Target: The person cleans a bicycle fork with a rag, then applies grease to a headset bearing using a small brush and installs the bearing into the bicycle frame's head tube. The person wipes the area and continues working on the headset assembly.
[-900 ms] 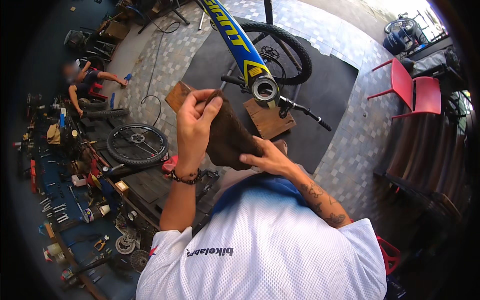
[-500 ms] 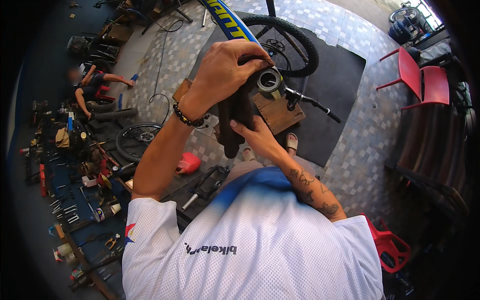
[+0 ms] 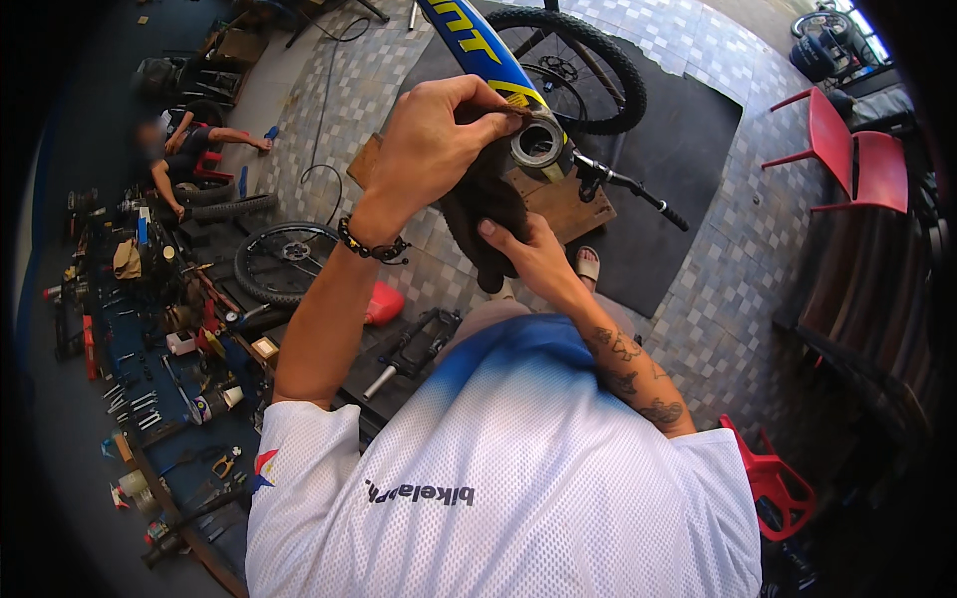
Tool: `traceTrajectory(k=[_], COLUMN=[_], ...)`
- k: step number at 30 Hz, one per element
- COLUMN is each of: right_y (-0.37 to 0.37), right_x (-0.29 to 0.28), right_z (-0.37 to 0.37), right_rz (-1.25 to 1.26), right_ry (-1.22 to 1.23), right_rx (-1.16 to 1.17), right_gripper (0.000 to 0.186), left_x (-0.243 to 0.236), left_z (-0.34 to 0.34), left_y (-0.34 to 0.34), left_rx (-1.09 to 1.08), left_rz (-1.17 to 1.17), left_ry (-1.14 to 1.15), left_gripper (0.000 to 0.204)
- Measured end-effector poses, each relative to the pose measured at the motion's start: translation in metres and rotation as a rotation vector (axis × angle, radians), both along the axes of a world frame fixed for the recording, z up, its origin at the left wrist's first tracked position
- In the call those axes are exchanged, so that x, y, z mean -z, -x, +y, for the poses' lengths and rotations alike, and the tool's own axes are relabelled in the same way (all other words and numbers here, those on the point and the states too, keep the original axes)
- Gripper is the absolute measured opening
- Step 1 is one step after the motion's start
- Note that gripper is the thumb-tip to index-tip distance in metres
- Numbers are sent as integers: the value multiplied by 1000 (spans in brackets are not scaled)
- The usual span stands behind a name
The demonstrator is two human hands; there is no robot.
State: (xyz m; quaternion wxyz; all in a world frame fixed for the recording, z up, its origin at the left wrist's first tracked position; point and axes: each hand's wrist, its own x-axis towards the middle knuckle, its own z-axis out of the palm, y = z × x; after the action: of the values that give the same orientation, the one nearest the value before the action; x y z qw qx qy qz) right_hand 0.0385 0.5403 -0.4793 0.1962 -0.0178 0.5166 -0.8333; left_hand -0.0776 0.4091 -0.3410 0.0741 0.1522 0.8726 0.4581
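Observation:
My left hand (image 3: 429, 149) pinches a dark brown cloth (image 3: 478, 204) beside the open ringed end (image 3: 553, 159) of a blue and yellow bicycle frame (image 3: 469, 40), thumb and fingertips at the ring's upper left edge. Lower down, my right hand (image 3: 533, 254) grips the hanging part of that cloth, its thumb lying on top. A handlebar (image 3: 648, 199) extends right from below the frame, over a wooden board (image 3: 588, 209), and a black-tyred wheel (image 3: 618, 85) stands behind the tube.
A co-worker (image 3: 174, 164) sits at the left near tyres. Tools (image 3: 140, 409) fill a bench at lower left. A loose wheel (image 3: 284, 264) and fork (image 3: 409, 354) lie nearer. Red chairs (image 3: 827, 145) stand right. A dark mat (image 3: 688, 149) covers floor beneath the bicycle.
My left hand has risen forward, bringing the cloth up to the frame's open end. My right hand moved slightly up, still gripping the cloth. The view has shifted a little.

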Motion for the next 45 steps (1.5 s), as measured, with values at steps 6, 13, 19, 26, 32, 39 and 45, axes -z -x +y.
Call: traceTrajectory(k=[6,13,19,26,32,39,45], right_y=[-10,-21,-10,43,32,66,89], right_x=[1,-15,-57,-103,-110,-93,-100], right_z=[43,98,105,136,153,116,122], right_rz=[58,206,-17,128,-39,520,991], right_ry=[-229,-384,116,-672,-311,-679,-966], right_rx=[-110,-311,466,195,186,367,205], right_gripper=[50,45,30,34,43,22,25], left_x=[24,61,85,93,100,111,119], left_z=[-10,-5,46,93,113,122,119], left_y=[-64,-112,-114,-94,-97,-82,-84], left_rx=[-214,-122,0,-90,-121,-54,-31], left_rz=[-554,-670,-597,-734,-569,-595,-671], left_ry=[-554,-567,-684,-1195,-1148,-1292,-1480], left_gripper=[24,28,32,24,30,30,33])
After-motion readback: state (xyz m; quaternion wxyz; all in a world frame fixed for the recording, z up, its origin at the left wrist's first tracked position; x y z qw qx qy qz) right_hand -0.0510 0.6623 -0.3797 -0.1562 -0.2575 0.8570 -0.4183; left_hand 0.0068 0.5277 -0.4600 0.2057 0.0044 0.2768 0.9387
